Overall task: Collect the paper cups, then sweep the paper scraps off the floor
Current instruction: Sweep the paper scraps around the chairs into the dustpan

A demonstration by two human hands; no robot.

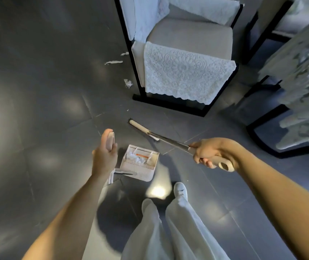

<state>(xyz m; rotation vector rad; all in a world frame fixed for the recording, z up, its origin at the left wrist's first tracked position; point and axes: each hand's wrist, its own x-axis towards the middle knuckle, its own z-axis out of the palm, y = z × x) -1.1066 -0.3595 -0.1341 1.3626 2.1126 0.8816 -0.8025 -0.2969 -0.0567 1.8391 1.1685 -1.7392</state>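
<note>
Right hand [212, 152], fingers curled round broom [161, 136] handle; left hand [104, 156], fingers holding dustpan [140, 167] handle, paper scraps [136, 156] in pan; loose scraps [113, 62] on floor [37, 91] beside chair [187, 34].

One armchair [187, 38]; three paper scraps [113, 62] on the floor [37, 91] along its left edge, one tiny fleck [127, 110] near its front corner; one broom [168, 140]; one dustpan [140, 167]

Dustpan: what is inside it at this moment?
Crumpled white paper scraps lie inside the dustpan, beside a white item with an orange stripe. Whatever lies beneath them is covered.
</note>
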